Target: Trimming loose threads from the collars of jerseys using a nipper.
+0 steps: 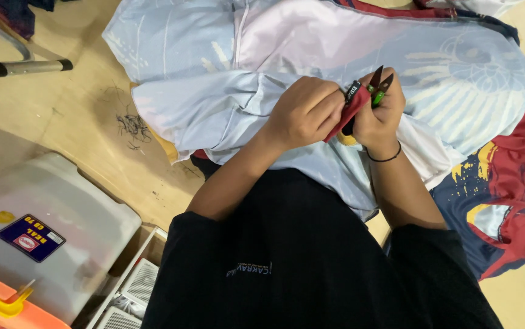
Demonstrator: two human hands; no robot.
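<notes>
left hand (304, 113) closed, pinching red collar (349, 113) | right hand (377, 116) closed, gripping green snips (379, 85) | above pale blue shirt (226, 67)

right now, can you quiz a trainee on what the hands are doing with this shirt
1. True or false: the right hand holds a small thread snip with green handles.
2. What does the left hand pinch?
A. a red edge of the garment
B. a metal rod
C. a plastic case
3. What colour is the big garment spread on the floor under both hands?

Key
1. True
2. A: it pinches the red edge, right beside the snip.
3. Pale blue and white, with red trim at the far edge.
</notes>
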